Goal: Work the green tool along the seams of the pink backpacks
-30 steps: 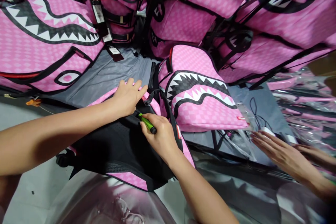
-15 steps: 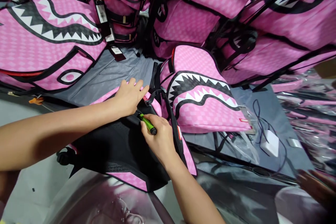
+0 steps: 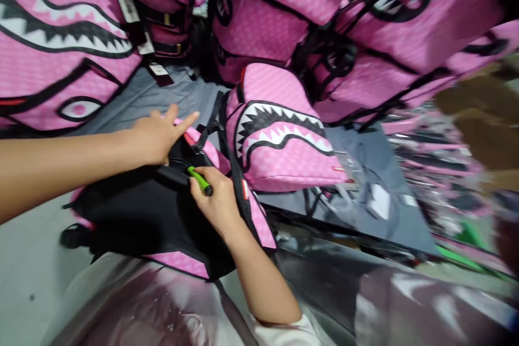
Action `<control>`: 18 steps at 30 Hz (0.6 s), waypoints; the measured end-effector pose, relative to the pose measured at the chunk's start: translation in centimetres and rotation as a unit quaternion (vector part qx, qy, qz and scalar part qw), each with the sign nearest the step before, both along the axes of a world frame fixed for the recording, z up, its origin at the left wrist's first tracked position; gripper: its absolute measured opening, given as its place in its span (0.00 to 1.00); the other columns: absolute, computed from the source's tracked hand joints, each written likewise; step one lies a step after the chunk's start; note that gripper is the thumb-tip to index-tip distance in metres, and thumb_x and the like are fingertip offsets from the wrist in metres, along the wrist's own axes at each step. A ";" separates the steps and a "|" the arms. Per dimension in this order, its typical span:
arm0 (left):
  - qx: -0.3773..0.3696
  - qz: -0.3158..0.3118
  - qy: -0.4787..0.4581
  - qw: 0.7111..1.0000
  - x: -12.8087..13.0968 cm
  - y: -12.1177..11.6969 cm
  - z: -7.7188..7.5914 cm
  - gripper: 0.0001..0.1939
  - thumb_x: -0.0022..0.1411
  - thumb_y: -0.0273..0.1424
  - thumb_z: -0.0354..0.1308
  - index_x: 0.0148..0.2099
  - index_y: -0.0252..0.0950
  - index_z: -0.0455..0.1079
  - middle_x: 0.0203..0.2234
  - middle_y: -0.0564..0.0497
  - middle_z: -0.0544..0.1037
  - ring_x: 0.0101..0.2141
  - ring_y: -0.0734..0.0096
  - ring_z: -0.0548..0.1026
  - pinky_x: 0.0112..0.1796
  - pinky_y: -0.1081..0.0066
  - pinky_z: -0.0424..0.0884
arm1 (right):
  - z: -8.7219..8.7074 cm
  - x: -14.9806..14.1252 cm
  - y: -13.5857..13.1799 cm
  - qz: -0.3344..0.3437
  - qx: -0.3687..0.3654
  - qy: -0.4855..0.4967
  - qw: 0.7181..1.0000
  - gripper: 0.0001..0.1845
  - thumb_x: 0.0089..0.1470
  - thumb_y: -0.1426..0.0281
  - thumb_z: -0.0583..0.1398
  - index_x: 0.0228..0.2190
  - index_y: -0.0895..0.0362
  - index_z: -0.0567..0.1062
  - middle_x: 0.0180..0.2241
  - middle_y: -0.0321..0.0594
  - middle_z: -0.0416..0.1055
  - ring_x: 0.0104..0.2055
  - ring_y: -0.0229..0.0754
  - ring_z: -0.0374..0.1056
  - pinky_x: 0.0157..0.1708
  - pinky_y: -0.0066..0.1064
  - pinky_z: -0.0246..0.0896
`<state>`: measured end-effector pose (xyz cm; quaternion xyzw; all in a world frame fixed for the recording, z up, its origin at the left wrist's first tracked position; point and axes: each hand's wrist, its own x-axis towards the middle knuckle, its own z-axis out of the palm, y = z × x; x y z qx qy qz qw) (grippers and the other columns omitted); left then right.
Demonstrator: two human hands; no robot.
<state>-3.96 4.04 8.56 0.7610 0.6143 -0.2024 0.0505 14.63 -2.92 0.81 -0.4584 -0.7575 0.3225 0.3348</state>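
Right hand (image 3: 215, 197): closed around green-handled tool (image 3: 199, 180), dark shaft angled toward left hand (image 3: 157, 134).
Left hand: fingers spread over top edge of backpack (image 3: 133, 213); cannot tell whether it grips.
Backpack: black side up, lying across front edge of table (image 3: 405, 231), lower part jutting past it.
Smaller shark-mouth bag (image 3: 284, 165): just right of backpack, near front edge.
White box (image 3: 379, 201): toward front right corner, blurred.
Pink bags (image 3: 263, 30): stacked along back edge.
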 end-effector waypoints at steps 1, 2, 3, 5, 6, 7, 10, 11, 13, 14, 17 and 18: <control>-0.005 -0.007 0.011 1.000 0.1 -0.1 0.0 0.68 0.51 0.35 0.73 0.76 0.48 0.24 0.71 0.30 0.46 0.58 0.32 0.67 0.47 0.52 0.74 | -0.1 0.0 0.1 0.002 0.001 0.007 1.000 0.09 0.60 0.70 0.60 0.41 0.57 0.79 0.42 0.46 0.80 0.44 0.46 0.78 0.47 0.35 0.72; -0.010 -0.016 0.022 1.000 0.1 0.0 0.0 0.67 0.52 0.32 0.72 0.76 0.47 0.23 0.71 0.29 0.47 0.57 0.34 0.68 0.47 0.53 0.74 | -0.3 0.0 0.3 0.003 0.000 0.015 1.000 0.09 0.60 0.70 0.60 0.41 0.58 0.79 0.42 0.46 0.80 0.43 0.47 0.78 0.47 0.36 0.73; -0.016 -0.027 0.031 0.999 -0.1 0.1 -0.1 0.66 0.53 0.30 0.70 0.76 0.47 0.23 0.70 0.30 0.48 0.57 0.36 0.68 0.48 0.55 0.74 | -0.4 0.0 0.5 0.005 -0.001 0.023 1.000 0.09 0.60 0.70 0.60 0.41 0.58 0.79 0.42 0.47 0.80 0.43 0.48 0.78 0.47 0.37 0.73; -0.027 -0.055 0.039 0.997 -0.6 0.4 -0.1 0.62 0.56 0.27 0.65 0.76 0.47 0.23 0.70 0.31 0.49 0.57 0.41 0.69 0.49 0.56 0.73 | -0.5 0.0 0.7 0.013 -0.006 0.029 0.999 0.09 0.60 0.70 0.60 0.41 0.58 0.79 0.42 0.47 0.81 0.43 0.49 0.78 0.46 0.38 0.73; -0.033 -0.069 0.038 0.996 -1.0 0.6 -0.1 0.60 0.58 0.26 0.63 0.76 0.47 0.23 0.70 0.32 0.49 0.57 0.42 0.69 0.50 0.57 0.73 | -0.5 0.1 0.8 0.017 -0.008 0.027 0.999 0.09 0.60 0.70 0.60 0.41 0.57 0.79 0.42 0.47 0.81 0.44 0.49 0.78 0.47 0.39 0.73; -0.037 -0.081 0.035 0.995 -1.3 0.7 0.0 0.58 0.59 0.25 0.61 0.76 0.48 0.23 0.71 0.33 0.49 0.58 0.44 0.69 0.51 0.58 0.72 | -0.5 0.1 0.8 0.020 -0.010 0.025 0.999 0.09 0.60 0.70 0.60 0.41 0.57 0.79 0.42 0.47 0.81 0.44 0.49 0.78 0.47 0.39 0.73; -0.042 -0.091 0.027 0.995 -1.7 0.8 0.4 0.57 0.60 0.25 0.61 0.76 0.49 0.24 0.72 0.36 0.48 0.60 0.46 0.68 0.53 0.59 0.71 | -0.3 0.2 0.7 0.023 -0.008 0.020 0.999 0.09 0.60 0.70 0.60 0.41 0.57 0.78 0.43 0.47 0.80 0.44 0.50 0.78 0.48 0.40 0.72; -0.044 -0.087 0.025 0.995 -1.7 0.8 0.5 0.57 0.60 0.26 0.62 0.76 0.49 0.24 0.72 0.37 0.47 0.61 0.45 0.67 0.54 0.59 0.70 | -0.3 0.2 0.8 0.022 -0.006 0.020 1.000 0.09 0.60 0.70 0.60 0.41 0.57 0.79 0.43 0.47 0.80 0.44 0.50 0.78 0.47 0.40 0.73; -0.049 -0.066 0.025 0.996 -1.3 0.5 0.6 0.61 0.58 0.31 0.67 0.76 0.50 0.23 0.73 0.37 0.44 0.62 0.43 0.65 0.54 0.56 0.70 | -0.3 0.2 0.9 0.026 -0.002 0.023 0.999 0.08 0.60 0.70 0.60 0.40 0.57 0.79 0.41 0.47 0.81 0.42 0.49 0.78 0.46 0.39 0.73; -0.050 -0.052 0.029 0.997 -1.1 0.4 0.6 0.64 0.56 0.33 0.70 0.75 0.50 0.23 0.73 0.36 0.43 0.62 0.41 0.64 0.54 0.55 0.71 | -0.4 0.2 1.0 0.031 0.000 0.026 0.999 0.08 0.59 0.70 0.61 0.39 0.56 0.79 0.41 0.46 0.81 0.42 0.49 0.78 0.46 0.39 0.73; -0.030 -0.031 0.046 0.998 -0.3 0.0 0.2 0.71 0.49 0.34 0.75 0.75 0.50 0.22 0.72 0.32 0.43 0.61 0.37 0.64 0.50 0.54 0.74 | -0.7 0.0 1.3 0.042 0.004 0.035 0.998 0.07 0.59 0.70 0.61 0.39 0.55 0.79 0.40 0.44 0.81 0.42 0.48 0.78 0.45 0.37 0.73; -0.017 -0.034 0.051 0.998 -0.2 -0.1 0.0 0.71 0.49 0.31 0.75 0.76 0.49 0.23 0.71 0.31 0.45 0.60 0.37 0.66 0.48 0.55 0.75 | -0.8 0.0 1.4 0.041 0.004 0.035 0.999 0.07 0.59 0.70 0.61 0.39 0.55 0.79 0.40 0.44 0.81 0.42 0.48 0.79 0.45 0.36 0.73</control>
